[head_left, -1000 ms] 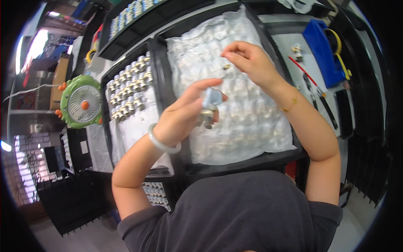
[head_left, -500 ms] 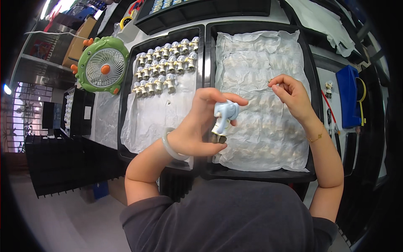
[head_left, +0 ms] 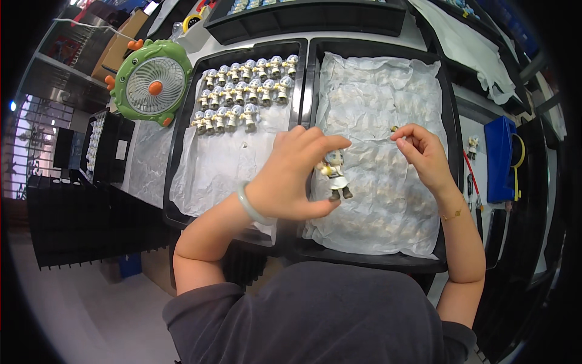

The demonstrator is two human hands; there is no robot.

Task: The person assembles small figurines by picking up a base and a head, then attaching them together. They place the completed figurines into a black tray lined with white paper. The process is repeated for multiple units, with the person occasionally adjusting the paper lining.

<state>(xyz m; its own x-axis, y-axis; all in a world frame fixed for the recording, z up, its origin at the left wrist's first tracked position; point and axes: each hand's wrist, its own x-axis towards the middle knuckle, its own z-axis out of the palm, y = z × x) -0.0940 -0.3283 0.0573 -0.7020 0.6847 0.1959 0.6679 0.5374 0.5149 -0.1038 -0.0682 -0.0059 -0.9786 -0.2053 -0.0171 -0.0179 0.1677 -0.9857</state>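
L hand (head_left: 285, 179) fingers clamped on figurine (head_left: 334, 176) above paper-lined tray (head_left: 445, 121), R hand (head_left: 424, 151) fingers pinched a tiny part; fitting it prob. needs close alignment.

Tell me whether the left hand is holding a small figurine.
Yes, the left hand grips a small figurine between thumb and fingers, above the paper-lined right tray.

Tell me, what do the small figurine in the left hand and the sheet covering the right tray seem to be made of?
Figurine: probably moulded plastic, painted matte; crisp small shapes, flat colours. Sheet: thin translucent white paper or film, judging by its crinkles and the shapes showing through.
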